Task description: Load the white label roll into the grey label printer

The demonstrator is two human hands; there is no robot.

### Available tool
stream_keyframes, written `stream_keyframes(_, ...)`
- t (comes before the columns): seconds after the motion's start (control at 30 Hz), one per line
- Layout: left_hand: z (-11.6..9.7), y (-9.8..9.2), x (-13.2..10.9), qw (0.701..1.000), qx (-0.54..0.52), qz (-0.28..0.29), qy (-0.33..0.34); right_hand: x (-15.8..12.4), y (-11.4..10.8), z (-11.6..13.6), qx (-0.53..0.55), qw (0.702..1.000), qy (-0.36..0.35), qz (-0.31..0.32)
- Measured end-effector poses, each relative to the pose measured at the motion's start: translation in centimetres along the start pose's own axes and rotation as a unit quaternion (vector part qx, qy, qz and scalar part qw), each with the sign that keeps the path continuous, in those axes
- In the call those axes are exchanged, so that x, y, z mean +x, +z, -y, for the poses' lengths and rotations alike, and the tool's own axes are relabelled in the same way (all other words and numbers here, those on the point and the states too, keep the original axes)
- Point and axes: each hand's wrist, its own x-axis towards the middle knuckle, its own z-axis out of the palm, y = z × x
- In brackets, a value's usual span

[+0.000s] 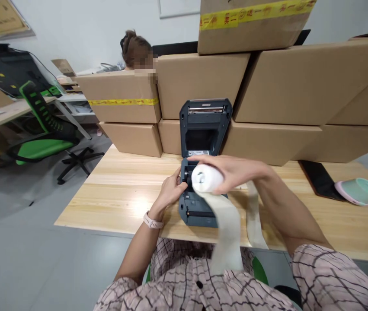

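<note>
A dark grey label printer (200, 129) sits on the wooden table (112, 194) with its lid raised and its roll bay exposed. My right hand (232, 170) is closed around a white paper roll (205, 178), held just above the printer's bay. A long loose strip of paper (227, 229) hangs from the roll down over the table edge toward my lap. My left hand (171, 190) rests against the printer's left side, fingers curled and touching a part inside the bay. A pale watch band is on my left wrist.
Cardboard boxes (200, 82) are stacked in a wall behind the printer. A person's head shows behind them. A dark phone (316, 178) and a mint-green lid (360, 191) lie at the right. A green office chair (47, 134) stands on the floor at the left.
</note>
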Motion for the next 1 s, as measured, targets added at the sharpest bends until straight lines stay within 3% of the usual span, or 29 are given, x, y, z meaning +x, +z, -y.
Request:
stream_keyframes(0.1, -0.1, 0.0, -0.1, 1.000, 0.000, -0.004, 0.004, -4.9, -2.2, 0.1, 0.018, 0.996, -0.020, -0.088)
stream_keyframes(0.23, 0.0, 0.0, 0.0, 1.000, 0.005, -0.009, -0.010, -9.7, -2.8, -3.4, 0.041, 0.977, 0.083, -0.192)
stream_keyframes(0.4, -0.1, 0.0, 0.0, 1.000, -0.008, -0.004, -0.011, -10.8, -1.0, -10.0, 0.150, 0.948, 0.193, -0.203)
stream_keyframes(0.5, 0.1, 0.0, 0.0, 1.000, -0.017, -0.009, -0.013, -10.0, 0.0, -12.2, 0.165, 0.945, 0.219, -0.180)
stream_keyframes(0.67, 0.3, 0.1, 0.0, 1.000, -0.023, -0.009, -0.015, -9.6, 1.1, -12.9, 0.210, 0.934, 0.245, -0.155)
stream_keyframes(0.87, 0.3, 0.1, 0.0, 1.000, -0.018, -0.003, -0.012, -14.9, 4.2, -12.9, 0.332, 0.879, 0.232, -0.253)
stream_keyframes(1.0, 0.2, 0.1, 0.0, 1.000, -0.012, -0.003, -0.003, -16.5, 6.8, -12.0, 0.365, 0.867, 0.259, -0.220)
